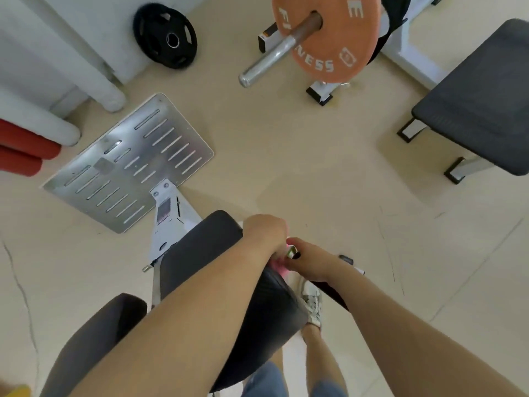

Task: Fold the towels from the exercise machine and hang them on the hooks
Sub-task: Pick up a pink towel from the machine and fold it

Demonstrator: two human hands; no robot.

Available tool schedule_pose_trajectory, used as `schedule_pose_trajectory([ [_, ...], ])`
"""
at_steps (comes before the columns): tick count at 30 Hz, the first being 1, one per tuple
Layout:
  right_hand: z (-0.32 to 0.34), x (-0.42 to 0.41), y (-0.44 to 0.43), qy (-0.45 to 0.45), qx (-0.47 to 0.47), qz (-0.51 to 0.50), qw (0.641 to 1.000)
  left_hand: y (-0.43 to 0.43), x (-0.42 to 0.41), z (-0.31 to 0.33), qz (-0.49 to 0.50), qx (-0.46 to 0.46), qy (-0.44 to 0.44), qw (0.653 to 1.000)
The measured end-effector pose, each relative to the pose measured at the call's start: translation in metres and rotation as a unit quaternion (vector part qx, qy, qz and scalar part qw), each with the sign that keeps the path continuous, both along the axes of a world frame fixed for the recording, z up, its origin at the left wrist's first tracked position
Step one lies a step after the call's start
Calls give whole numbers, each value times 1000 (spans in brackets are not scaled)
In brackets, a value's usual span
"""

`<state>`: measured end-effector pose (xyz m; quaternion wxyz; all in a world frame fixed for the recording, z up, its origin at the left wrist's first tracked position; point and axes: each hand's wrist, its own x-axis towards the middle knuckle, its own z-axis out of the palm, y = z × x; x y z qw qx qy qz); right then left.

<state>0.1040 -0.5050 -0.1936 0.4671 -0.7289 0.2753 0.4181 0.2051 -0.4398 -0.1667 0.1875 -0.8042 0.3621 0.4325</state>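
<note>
My left hand [264, 233] and my right hand [310, 259] meet over the right edge of the exercise machine's dark padded seat [200, 253]. Between them shows a small bit of pink cloth [279, 266], mostly hidden under both hands; it seems to be a towel. A small white and green item [291, 251] sits at my right fingertips. Both hands are closed around the pink cloth. No hooks are in view.
A slotted metal footplate [128, 164] lies on the beige floor ahead left. An orange weight plate on a barbell [323, 35] stands ahead, a black plate [165, 35] leans against the wall, and a dark bench [481, 101] is at right. My sneaker [312, 305] is below.
</note>
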Motion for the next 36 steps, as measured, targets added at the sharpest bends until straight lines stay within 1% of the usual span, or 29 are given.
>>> schedule_pose_trajectory([
  [2, -4, 4, -1, -7, 28, -66, 997, 0, 2, -2, 27, -50, -26, 998],
  [3, 0, 6, -3, -15, 43, -131, 990, -1, 2, 0, 50, -83, -27, 995],
  [4, 5, 8, -6, -21, 59, -211, 975, -2, 2, 1, 78, -116, -16, 990],
  [5, 13, 10, -11, -19, 74, -301, 951, -1, 2, 7, 125, -150, 7, 981],
  [6, 20, 10, -17, -7, 95, -390, 916, 0, 2, 14, 195, -192, 38, 961],
  [7, 28, 10, -22, 16, 121, -459, 880, 2, 2, 26, 287, -232, 70, 927],
  [8, 35, 8, -28, 33, 150, -507, 848, 5, 0, 40, 393, -276, 106, 871],
  [9, 43, 6, -33, 42, 181, -526, 830, 10, -3, 55, 501, -318, 152, 791],
  [10, 52, 4, -35, 44, 210, -530, 821, 16, -9, 73, 586, -355, 203, 699],
  [11, 63, 3, -35, 41, 236, -522, 818, 23, -17, 88, 638, -385, 252, 617],
  [12, 72, 2, -36, 33, 272, -517, 811, 30, -27, 103, 662, -411, 294, 553],
  [13, 86, 3, -37, 22, 301, -510, 806, 37, -39, 114, 667, -432, 322, 515],
  [16, 128, 13, -35, -30, 375, -466, 801, 58, -71, 136, 666, -466, 346, 469],
  [17, 138, 16, -33, -59, 374, -452, 808, 66, -80, 141, 677, -469, 345, 451],
  [19, 161, 25, -24, -119, 337, -431, 828, 80, -93, 151, 704, -478, 339, 400],
  [20, 174, 29, -18, -132, 307, -414, 847, 84, -98, 158, 714, -485, 340, 374],
  [21, 186, 32, -11, -149, 258, -380, 876, 86, -101, 167, 721, -490, 341, 353],
  [22, 201, 36, -4, -177, 204, -324, 907, 88, -104, 176, 726, -492, 338, 342],
  [23, 212, 40, 3, -215, 142, -253, 932, 88, -107, 186, 732, -491, 330, 338],
  [24, 224, 43, 10, -258, 83, -183, 945, 88, -110, 195, 739, -487, 318, 340],
  [25, 235, 45, 16, -307, 20, -109, 945, 89, -112, 203, 744, -482, 308, 346],
  [27, 250, 46, 28, -387, -102, 17, 916, 93, -117, 218, 731, -473, 291, 396],
  [28, 260, 46, 34, -400, -137, 45, 905, 97, -119, 224, 718, -473, 280, 426],
  [29, 272, 46, 40, -397, -139, 38, 907, 102, -121, 231, 707, -476, 265, 451],
  [31, 293, 45, 54, -375, -67, -33, 924, 118, -121, 244, 689, -483, 223, 493],
  [32, 302, 42, 63, -355, -4, -86, 931, 129, -121, 252, 679, -486, 202, 513],
  [33, 309, 40, 73, -337, 66, -148, 927, 143, -122, 259, 666, -490, 182, 532],
  [35, 324, 33, 97, -301, 205, -260, 894, 172, -124, 272, 633, -498, 114, 582],
  [36, 328, 29, 109, -290, 260, -289, 875, 188, -125, 278, 623, -498, 47, 601],
])
